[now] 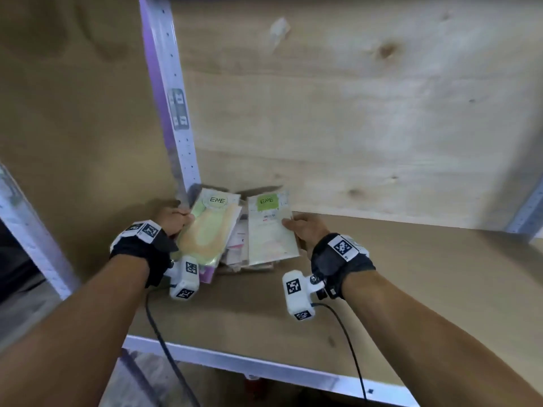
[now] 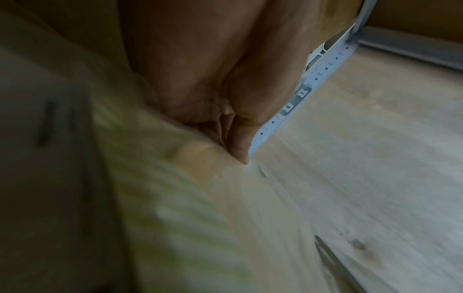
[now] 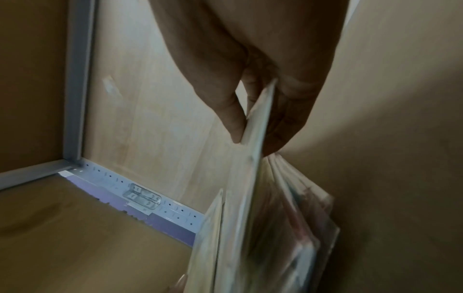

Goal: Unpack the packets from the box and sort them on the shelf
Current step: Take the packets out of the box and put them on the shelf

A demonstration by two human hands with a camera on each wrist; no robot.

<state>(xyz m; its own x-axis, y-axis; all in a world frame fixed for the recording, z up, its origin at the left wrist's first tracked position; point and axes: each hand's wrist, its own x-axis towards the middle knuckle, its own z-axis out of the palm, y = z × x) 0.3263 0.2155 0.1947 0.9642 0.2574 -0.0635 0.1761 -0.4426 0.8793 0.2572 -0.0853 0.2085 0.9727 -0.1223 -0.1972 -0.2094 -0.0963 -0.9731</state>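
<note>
A heap of flat packets [image 1: 238,248] lies in the back left corner of the wooden shelf [image 1: 411,274]. My left hand [image 1: 176,220] grips the left edge of a yellow-green packet [image 1: 207,230] marked ENE, tilted up from the heap. In the left wrist view that packet [image 2: 200,208] is blurred under my fingers [image 2: 238,142]. My right hand [image 1: 305,227] pinches the right edge of a pale packet [image 1: 269,227] with a green ENE label. The right wrist view shows thumb and fingers [image 3: 233,123] clamped on its thin edge [image 3: 258,126], above the other packets [image 3: 295,218]. No box is in view.
A perforated white upright [image 1: 173,92] with a label stands just behind the heap. Plywood back wall [image 1: 367,113] closes the shelf. A metal rail [image 1: 235,362] runs along the front edge. Another upright [image 1: 526,212] stands at the far right. Cables hang from both wrists.
</note>
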